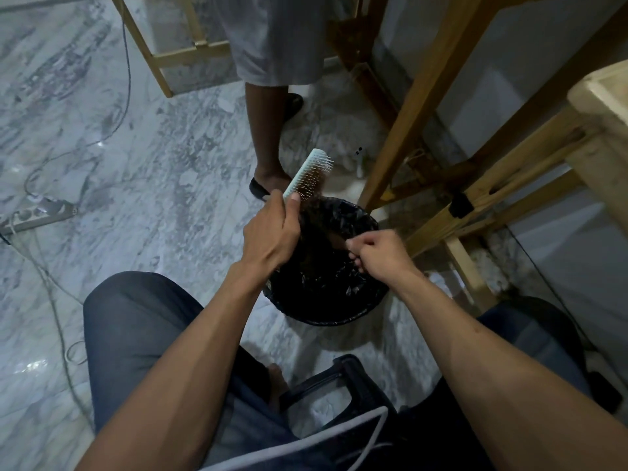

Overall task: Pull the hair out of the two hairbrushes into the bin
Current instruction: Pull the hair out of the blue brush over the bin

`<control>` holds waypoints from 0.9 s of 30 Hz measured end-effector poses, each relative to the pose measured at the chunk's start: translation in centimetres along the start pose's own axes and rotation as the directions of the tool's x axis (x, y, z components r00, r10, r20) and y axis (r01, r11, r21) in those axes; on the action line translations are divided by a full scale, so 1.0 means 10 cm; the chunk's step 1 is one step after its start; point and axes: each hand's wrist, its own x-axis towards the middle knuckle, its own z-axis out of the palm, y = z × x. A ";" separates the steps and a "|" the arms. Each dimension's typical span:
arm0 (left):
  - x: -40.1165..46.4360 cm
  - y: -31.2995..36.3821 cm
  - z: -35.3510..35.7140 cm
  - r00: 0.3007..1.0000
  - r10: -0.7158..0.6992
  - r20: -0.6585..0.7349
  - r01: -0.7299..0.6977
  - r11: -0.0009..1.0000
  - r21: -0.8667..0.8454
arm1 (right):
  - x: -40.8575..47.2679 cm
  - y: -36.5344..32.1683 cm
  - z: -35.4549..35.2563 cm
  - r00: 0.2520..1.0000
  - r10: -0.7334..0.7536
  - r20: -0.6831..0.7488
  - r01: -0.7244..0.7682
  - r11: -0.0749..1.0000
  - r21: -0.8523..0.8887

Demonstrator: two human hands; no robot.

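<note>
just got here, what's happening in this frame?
A seated person is cleaning a hairbrush over a bin. The left hand holds the pale green hairbrush upright by its handle above the black-lined bin. The right hand pinches a clump of brown hair over the bin's opening; strands run from it toward the bristles, so it isn't fully free yet. Only one brush is in view. Another person stands behind the bin.
</note>
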 end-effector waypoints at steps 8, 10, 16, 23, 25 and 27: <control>-0.03 0.06 0.08 0.998 0.059 0.028 -0.058 0.998 -0.027 | 0.09 -0.04 -0.04 0.993 0.110 0.036 -0.086 0.909 -0.407; -0.04 0.06 0.12 0.996 0.081 0.045 -0.079 0.996 -0.029 | 0.06 -0.15 -0.05 0.989 0.048 0.141 -0.001 0.948 -0.318; -0.06 0.12 0.16 0.985 0.125 0.117 -0.117 0.991 -0.071 | 0.01 -0.28 -0.01 0.950 -0.145 0.276 0.070 0.962 0.264; -0.01 0.08 0.14 0.992 0.060 0.109 -0.052 0.996 -0.071 | 0.08 0.01 -0.01 0.994 -0.075 0.085 0.065 0.992 0.108; 0.00 0.06 0.16 0.995 0.060 0.084 -0.057 0.998 -0.038 | 0.04 0.07 -0.07 0.999 -0.032 0.041 0.034 0.998 -0.055; -0.01 0.07 0.19 0.995 0.068 0.066 -0.069 0.998 0.005 | 0.03 0.06 -0.11 1.000 -0.010 0.017 0.014 0.969 -0.246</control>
